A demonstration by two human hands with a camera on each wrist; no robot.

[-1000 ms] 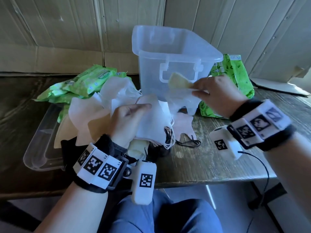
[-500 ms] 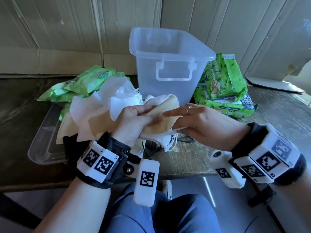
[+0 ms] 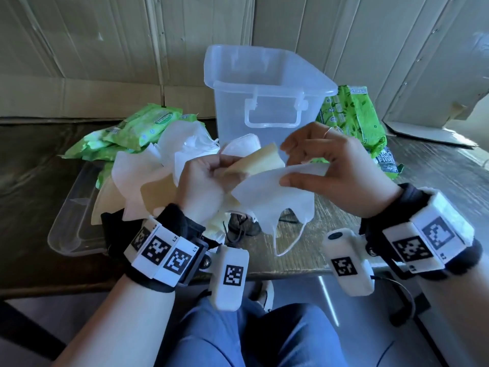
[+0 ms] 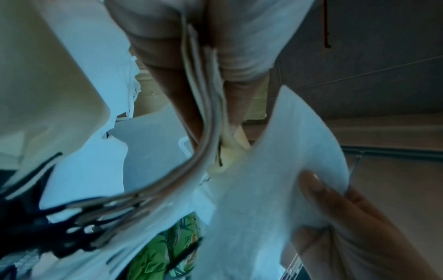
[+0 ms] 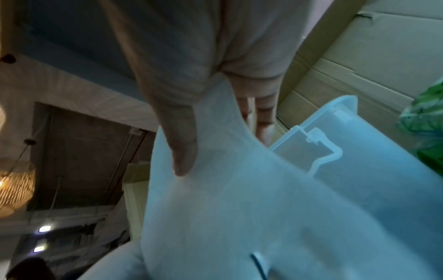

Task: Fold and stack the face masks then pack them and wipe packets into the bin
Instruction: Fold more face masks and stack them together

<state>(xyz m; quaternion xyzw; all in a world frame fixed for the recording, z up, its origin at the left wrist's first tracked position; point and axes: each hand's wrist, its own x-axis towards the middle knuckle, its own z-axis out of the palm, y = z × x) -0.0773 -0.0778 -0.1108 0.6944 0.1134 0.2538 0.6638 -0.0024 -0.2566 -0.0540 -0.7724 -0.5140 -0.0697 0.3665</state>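
Right hand (image 3: 336, 165) now pinching white mask (image 3: 275, 192) we lifted before bin (image 3: 264, 83); left hand (image 3: 203, 181) grips folded stack (image 3: 254, 161); stacking continues.

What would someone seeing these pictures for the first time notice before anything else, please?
Most likely the two hands at the centre: the right hand pinches a white face mask while the left hand grips a bundle of folded masks. Just behind them stands a clear plastic bin on the table, flanked on both sides by bright green wipe packets.
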